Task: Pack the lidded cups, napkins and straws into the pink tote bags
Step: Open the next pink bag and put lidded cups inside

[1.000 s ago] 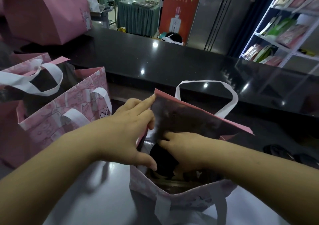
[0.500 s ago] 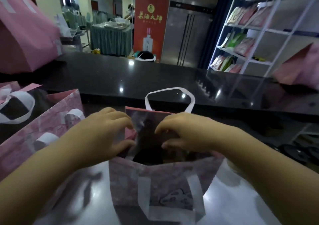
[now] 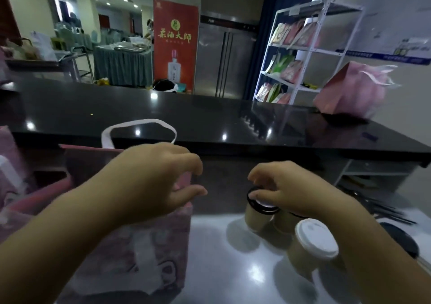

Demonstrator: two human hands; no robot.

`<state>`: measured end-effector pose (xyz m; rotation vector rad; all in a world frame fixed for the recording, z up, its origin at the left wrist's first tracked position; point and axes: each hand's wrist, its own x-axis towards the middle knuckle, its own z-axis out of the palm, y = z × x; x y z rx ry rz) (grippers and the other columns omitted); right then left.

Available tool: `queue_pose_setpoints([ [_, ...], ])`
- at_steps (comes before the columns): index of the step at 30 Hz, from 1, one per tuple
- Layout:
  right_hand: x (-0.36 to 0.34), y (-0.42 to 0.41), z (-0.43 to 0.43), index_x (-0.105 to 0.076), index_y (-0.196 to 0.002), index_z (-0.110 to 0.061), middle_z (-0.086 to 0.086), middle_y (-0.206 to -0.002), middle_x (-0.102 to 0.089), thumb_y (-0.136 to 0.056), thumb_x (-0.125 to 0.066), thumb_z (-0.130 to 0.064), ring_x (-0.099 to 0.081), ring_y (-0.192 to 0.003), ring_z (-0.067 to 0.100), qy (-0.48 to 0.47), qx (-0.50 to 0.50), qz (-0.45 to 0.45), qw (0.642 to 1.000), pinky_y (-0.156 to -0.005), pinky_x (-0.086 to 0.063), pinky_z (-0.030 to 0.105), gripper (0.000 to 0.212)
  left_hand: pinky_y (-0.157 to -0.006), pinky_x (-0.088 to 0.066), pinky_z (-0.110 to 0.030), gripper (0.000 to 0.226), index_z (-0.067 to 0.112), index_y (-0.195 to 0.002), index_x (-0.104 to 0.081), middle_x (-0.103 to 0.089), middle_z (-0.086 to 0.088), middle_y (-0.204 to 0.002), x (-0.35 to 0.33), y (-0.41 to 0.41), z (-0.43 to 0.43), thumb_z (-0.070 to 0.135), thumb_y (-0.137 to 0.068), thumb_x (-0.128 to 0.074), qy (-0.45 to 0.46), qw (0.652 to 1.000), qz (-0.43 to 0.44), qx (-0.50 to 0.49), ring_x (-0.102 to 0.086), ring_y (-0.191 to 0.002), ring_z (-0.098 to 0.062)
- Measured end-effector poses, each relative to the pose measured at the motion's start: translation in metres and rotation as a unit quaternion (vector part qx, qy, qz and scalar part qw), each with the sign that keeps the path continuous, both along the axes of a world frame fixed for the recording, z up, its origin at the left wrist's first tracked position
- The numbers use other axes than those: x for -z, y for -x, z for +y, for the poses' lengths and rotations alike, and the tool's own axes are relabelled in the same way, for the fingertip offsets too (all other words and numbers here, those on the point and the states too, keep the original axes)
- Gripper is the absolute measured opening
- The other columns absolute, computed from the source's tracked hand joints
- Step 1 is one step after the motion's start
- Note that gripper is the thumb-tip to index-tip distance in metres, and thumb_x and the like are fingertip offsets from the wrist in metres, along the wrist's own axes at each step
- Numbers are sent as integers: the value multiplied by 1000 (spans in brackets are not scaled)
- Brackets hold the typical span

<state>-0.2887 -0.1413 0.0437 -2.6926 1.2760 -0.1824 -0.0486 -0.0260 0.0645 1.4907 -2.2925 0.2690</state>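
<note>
The pink tote bag (image 3: 130, 245) is stood on the grey table (image 3: 233, 268), left of a black-lidded cup (image 3: 258, 212) and a white-lidded cup (image 3: 314, 240). The left hand (image 3: 158, 182) is held loosely curled over the bag's rim, with nothing gripped. The right hand (image 3: 289, 194) is curled over the black lid; whether it is gripped cannot be told. "茶油大師" is read on a red banner (image 3: 176, 42).

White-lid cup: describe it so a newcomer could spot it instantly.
Find the pale counter in front of the black bar top, then look right of the pink tote bag to a cluster of tan cups. The white-lid cup stands nearest the camera. It alone has a white lid, while the black-lid cup sits behind it.
</note>
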Motion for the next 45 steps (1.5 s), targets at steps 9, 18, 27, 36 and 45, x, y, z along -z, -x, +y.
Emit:
queue_pose_setpoints([
  [9, 82, 31, -92, -22, -143, -24, 6, -135, -37, -73, -69, -53, -32, -123, 28, -27, 15, 181, 983, -92, -41, 40, 89, -73, -47, -31, 39, 33, -108, -50, -56, 13, -103, 36, 78, -49, 61, -83, -39, -58, 992, -90, -61, -53, -94, -12],
  [18, 107, 28, -113, -28, -141, -28, 7, -127, -38, -76, -63, -51, -37, -116, 29, -52, 10, 118, 992, -83, -46, 38, 77, -68, -42, -27, 37, 33, -104, -50, -56, 12, -99, 46, 90, -60, 61, -84, -39, -77, 986, -111, -99, -53, -91, -11],
  [27, 11, 17, -62, -37, -139, -31, -4, -100, -34, -68, -42, -68, -33, -96, 15, 140, -45, -125, 981, -79, -37, 30, 80, -68, -50, -31, 37, 35, -93, -60, -60, 19, -88, 8, 52, -36, 62, -75, -44, -24, 993, -15, -115, -56, -79, -3],
  [36, -61, -64, -5, -45, -132, -33, 0, -104, -45, -68, -40, -69, -45, -102, 18, 104, -120, -314, 936, -84, -40, 29, 73, -59, -53, -39, 23, 33, -80, -66, -63, 16, -73, -4, -49, 2, 52, -68, -63, -20, 982, 41, -182, -60, -66, -5],
  [45, -35, -170, 27, -43, -132, -36, -6, -103, -41, -71, -52, -66, -39, -102, 12, 77, -184, -227, 953, -85, -39, 24, 69, -73, -48, -27, 27, 31, -97, -64, -60, 16, -91, 19, -151, 23, 42, -74, -69, -111, 974, 21, -196, -57, -84, -6],
])
